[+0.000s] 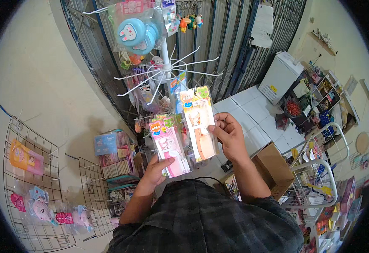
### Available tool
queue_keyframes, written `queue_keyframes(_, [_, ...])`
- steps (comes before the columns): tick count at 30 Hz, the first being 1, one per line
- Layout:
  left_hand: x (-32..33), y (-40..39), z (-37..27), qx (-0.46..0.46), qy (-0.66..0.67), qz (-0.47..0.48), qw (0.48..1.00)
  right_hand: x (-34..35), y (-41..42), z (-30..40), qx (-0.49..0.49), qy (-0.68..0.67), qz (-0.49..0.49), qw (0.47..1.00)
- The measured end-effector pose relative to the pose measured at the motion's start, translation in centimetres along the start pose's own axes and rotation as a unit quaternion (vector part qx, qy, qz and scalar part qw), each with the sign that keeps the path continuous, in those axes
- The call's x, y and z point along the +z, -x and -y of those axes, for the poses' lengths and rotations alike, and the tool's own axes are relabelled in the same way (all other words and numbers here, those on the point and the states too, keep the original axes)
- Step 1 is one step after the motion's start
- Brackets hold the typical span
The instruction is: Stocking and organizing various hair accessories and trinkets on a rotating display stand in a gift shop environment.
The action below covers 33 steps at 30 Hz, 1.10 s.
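Observation:
My left hand (156, 172) grips a small stack of pink carded packs (169, 145) topped with cartoon bear heads, the thumb across the front. In my right hand (230, 136) is an orange-and-white carded pack (199, 123) with a comb and bear prints, pinched at its right edge. Both sets are held upright side by side, the right one a little higher. Just beyond them stands a white rotating display rack (167, 68) whose upper ring of hooks is mostly bare. A blue pack (178, 91) hangs behind the orange one.
Blue rabbit containers (137, 34) and figure keychains (190, 22) hang at the top of the rack. Wire grid panels (32, 177) with bagged goods line the left wall. An open cardboard box (271, 170) and a white wire basket (314, 177) are at my right.

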State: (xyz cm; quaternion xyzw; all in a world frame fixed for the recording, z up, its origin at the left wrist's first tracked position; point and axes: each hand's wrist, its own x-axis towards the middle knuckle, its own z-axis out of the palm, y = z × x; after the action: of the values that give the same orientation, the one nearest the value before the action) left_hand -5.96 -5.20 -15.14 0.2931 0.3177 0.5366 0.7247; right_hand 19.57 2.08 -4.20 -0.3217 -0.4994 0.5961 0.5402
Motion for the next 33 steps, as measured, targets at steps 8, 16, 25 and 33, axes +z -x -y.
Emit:
queue_keyframes(8, [0.2, 0.2, -0.5, 0.002, -0.008, 0.005, 1.000, -0.3, 0.4, -0.5, -0.007, -0.025, -0.021, 0.999])
queue_keyframes(16, [0.1, -0.3, -0.2, 0.001, -0.004, 0.014, 1.000, -0.1, -0.5, -0.4, -0.020, -0.017, -0.013, 1.000])
queue_keyframes(25, [-0.1, -0.5, -0.2, 0.014, 0.022, 0.018, 0.999, -0.6, -2.0, -1.6, -0.008, 0.001, 0.000, 1.000])
queue_keyframes(33, [-0.1, -0.1, -0.6, 0.002, -0.010, 0.026, 1.000, -0.8, -4.5, -3.9, -0.015, 0.015, 0.022, 1.000])
